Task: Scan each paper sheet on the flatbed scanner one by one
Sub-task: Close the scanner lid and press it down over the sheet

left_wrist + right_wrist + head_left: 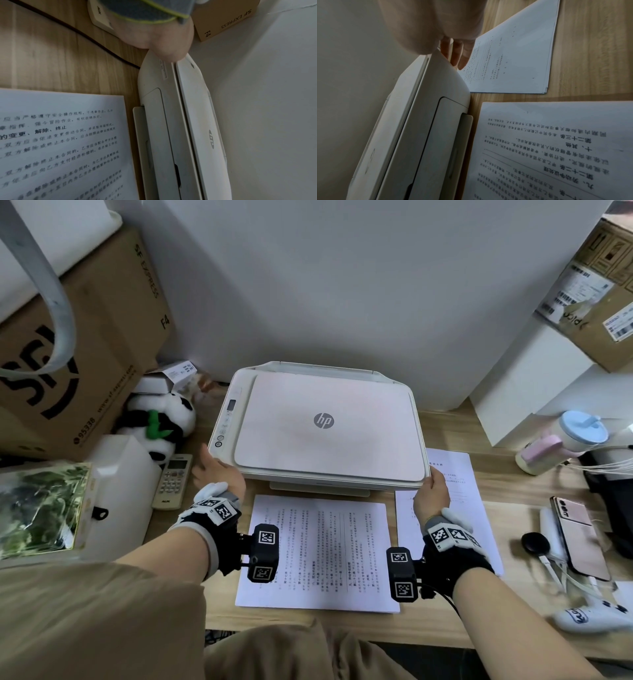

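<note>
A white HP flatbed scanner (325, 422) stands at the back middle of the wooden desk, its lid down flat. My left hand (219, 474) rests against its front left corner, fingers loose and spread; the left wrist view shows the thumb side of that hand (164, 40) touching the scanner (188, 121) at the corner. My right hand (432, 491) is at the front right corner, and its straight fingers (458, 54) lie along the scanner's side (423, 121). One printed sheet (318, 553) lies in front of the scanner. A paper stack (459, 474) lies to its right.
A remote (173, 481), a panda plush (161, 422) and a large cardboard box (78, 337) crowd the left. A phone (579, 535), a bottle (561, 443), cables and white boxes (527, 385) fill the right. A black cable (85, 35) runs behind the left hand.
</note>
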